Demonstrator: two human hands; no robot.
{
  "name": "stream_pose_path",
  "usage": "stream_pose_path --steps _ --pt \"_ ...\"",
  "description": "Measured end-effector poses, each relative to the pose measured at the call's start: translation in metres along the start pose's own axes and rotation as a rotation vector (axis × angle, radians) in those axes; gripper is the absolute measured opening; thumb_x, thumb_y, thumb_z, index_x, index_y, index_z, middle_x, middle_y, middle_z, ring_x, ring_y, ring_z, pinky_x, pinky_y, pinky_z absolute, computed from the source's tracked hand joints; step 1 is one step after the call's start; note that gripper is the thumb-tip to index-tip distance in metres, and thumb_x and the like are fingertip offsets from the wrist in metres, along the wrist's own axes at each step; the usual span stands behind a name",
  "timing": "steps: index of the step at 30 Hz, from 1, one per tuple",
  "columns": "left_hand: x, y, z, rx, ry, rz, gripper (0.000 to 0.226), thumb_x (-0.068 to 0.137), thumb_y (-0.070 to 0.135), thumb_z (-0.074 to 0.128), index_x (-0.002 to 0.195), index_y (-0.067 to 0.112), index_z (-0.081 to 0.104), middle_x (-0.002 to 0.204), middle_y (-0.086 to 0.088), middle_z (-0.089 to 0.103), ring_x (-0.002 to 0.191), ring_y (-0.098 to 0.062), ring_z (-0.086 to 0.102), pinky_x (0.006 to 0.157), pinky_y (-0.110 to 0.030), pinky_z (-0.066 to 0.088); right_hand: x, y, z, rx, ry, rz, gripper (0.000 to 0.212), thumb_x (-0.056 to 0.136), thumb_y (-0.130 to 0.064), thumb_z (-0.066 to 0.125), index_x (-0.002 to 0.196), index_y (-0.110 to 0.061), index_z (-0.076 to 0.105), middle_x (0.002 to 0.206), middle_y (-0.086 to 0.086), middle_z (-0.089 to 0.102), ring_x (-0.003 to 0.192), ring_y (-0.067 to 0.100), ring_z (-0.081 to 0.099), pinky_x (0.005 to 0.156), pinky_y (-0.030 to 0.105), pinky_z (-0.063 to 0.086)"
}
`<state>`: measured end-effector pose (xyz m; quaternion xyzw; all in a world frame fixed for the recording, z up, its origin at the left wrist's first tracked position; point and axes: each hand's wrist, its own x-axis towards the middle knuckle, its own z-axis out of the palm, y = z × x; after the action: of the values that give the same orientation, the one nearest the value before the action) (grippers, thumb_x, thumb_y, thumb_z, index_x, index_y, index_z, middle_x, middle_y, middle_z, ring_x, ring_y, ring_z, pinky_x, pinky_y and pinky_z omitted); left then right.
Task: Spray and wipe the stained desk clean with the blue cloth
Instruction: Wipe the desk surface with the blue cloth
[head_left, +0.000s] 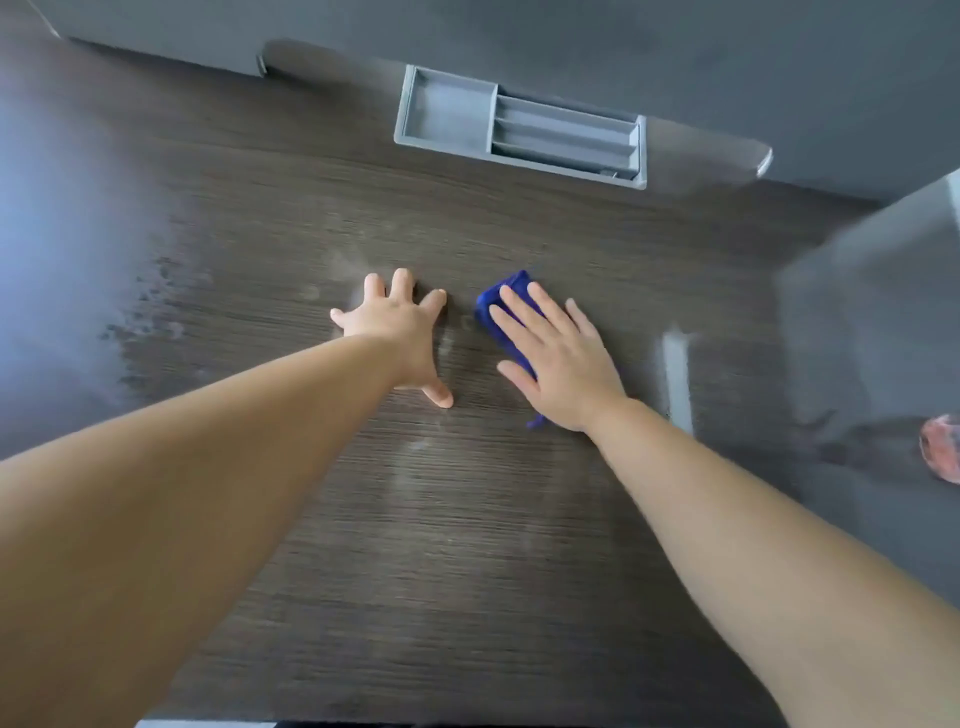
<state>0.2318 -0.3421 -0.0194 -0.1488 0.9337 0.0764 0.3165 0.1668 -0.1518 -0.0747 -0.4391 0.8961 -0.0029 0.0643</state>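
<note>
Two bare forearms are seen coming in from the near edge of the dark wood-grain desk (467, 571), so two hands in total, both well short of the grey tray (519, 124) set in at the far edge. The left hand (400, 338) is laid flat on the wood with fingers spread and nothing held, roughly in line with the tray's left end. The right hand (561, 364) is pressed flat, fingers straight, on top of the one blue cloth (501, 306), in line with the tray's middle. The cloth is a deep, saturated blue and looks bunched or folded. Most of it is covered by the palm, with only one end past the fingertips and a small scrap by the wrist showing. Pale, patchy smears (150, 312) can be made out well left of the tray and nearer. One wide compartment and what look like three narrow slots are counted in the tray. A pinkish round thing (943, 452) is cut off far right of the tray, too blurred to identify.
</note>
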Motion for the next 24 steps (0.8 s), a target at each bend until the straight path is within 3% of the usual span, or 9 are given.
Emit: stream_pose_path --steps 2,4,7,11,14,16,18,20,24 --pt "0.000 -0.001 -0.001 -0.010 -0.001 0.003 0.120 0.050 0.063 0.081 0.145 0.034 0.015 0.143 -0.004 0.016 0.131 -0.031 0.016 0.098 -0.065 0.035 0.000 0.048 -0.003 0.002 0.006 0.163 0.059 0.096 -0.050 0.024 0.149 -0.024 0.026 0.158 -0.005 0.018 0.146 0.020 0.013 0.114 0.051 0.020" --pt "0.001 0.000 -0.002 -0.018 -0.006 0.006 0.119 0.050 0.062 0.081 0.145 0.033 0.016 0.143 -0.004 0.016 0.131 -0.031 0.016 0.098 -0.065 0.034 0.007 0.072 -0.007 0.088 -0.006 0.633 0.056 0.100 -0.045 0.022 0.152 -0.026 0.014 0.160 -0.008 0.005 0.147 0.018 0.001 0.117 0.048 0.010" --pt "0.002 0.001 -0.002 -0.021 -0.005 0.004 0.117 0.049 0.061 0.082 0.144 0.032 0.020 0.140 -0.005 0.018 0.129 -0.031 0.017 0.097 -0.066 0.034 0.040 0.038 -0.007 0.176 0.068 0.982 0.059 0.100 -0.046 0.020 0.153 -0.022 0.007 0.160 -0.005 -0.002 0.146 0.020 -0.006 0.116 0.051 0.004" --pt "0.002 0.001 -0.003 -0.029 -0.011 0.008 0.116 0.048 0.060 0.083 0.143 0.030 0.023 0.137 -0.005 0.019 0.128 -0.032 0.018 0.096 -0.067 0.034 0.045 -0.021 0.000 0.051 0.029 0.388 0.062 0.098 -0.052 0.020 0.152 -0.022 0.011 0.160 -0.003 0.005 0.147 0.021 0.000 0.116 0.046 0.007" --pt "0.002 0.000 -0.002 -0.030 -0.008 0.012 0.118 0.048 0.061 0.082 0.144 0.030 0.020 0.139 -0.005 0.018 0.129 -0.032 0.017 0.097 -0.067 0.034 0.039 0.015 -0.003 0.011 0.000 0.017 0.063 0.094 -0.054 0.022 0.149 -0.023 0.025 0.158 -0.004 0.019 0.146 0.022 0.013 0.114 0.050 0.021" --pt "0.003 -0.001 0.000 -0.024 -0.006 0.017 0.119 0.049 0.062 0.082 0.145 0.031 0.019 0.140 -0.005 0.017 0.131 -0.032 0.016 0.097 -0.067 0.034 0.041 0.048 -0.005 0.012 0.037 0.244 0.059 0.096 -0.050 0.026 0.150 -0.024 0.023 0.158 -0.005 0.016 0.146 0.021 0.012 0.114 0.051 0.020" --pt "0.004 -0.002 0.001 -0.020 0.000 0.021 0.119 0.049 0.062 0.082 0.145 0.031 0.018 0.140 -0.005 0.017 0.130 -0.032 0.016 0.097 -0.067 0.034 0.052 0.063 -0.010 0.134 0.070 0.759 0.058 0.100 -0.045 0.024 0.152 -0.023 0.013 0.160 -0.005 0.004 0.147 0.020 0.001 0.116 0.050 0.012" --pt "0.003 -0.002 0.000 -0.018 -0.004 0.019 0.119 0.049 0.062 0.082 0.144 0.031 0.019 0.140 -0.005 0.017 0.130 -0.031 0.017 0.096 -0.066 0.035 0.070 0.045 -0.014 0.234 0.053 1.033 0.061 0.100 -0.045 0.023 0.153 -0.020 0.006 0.160 -0.003 -0.003 0.146 0.021 -0.006 0.116 0.052 0.007" --pt "0.003 0.000 -0.002 -0.008 -0.013 0.012 0.119 0.048 0.062 0.082 0.144 0.032 0.019 0.139 -0.005 0.017 0.129 -0.031 0.017 0.096 -0.065 0.036 0.068 0.000 -0.008 0.070 -0.006 0.474 0.064 0.099 -0.051 0.022 0.152 -0.020 0.004 0.160 -0.001 -0.003 0.147 0.021 -0.005 0.116 0.047 0.005"
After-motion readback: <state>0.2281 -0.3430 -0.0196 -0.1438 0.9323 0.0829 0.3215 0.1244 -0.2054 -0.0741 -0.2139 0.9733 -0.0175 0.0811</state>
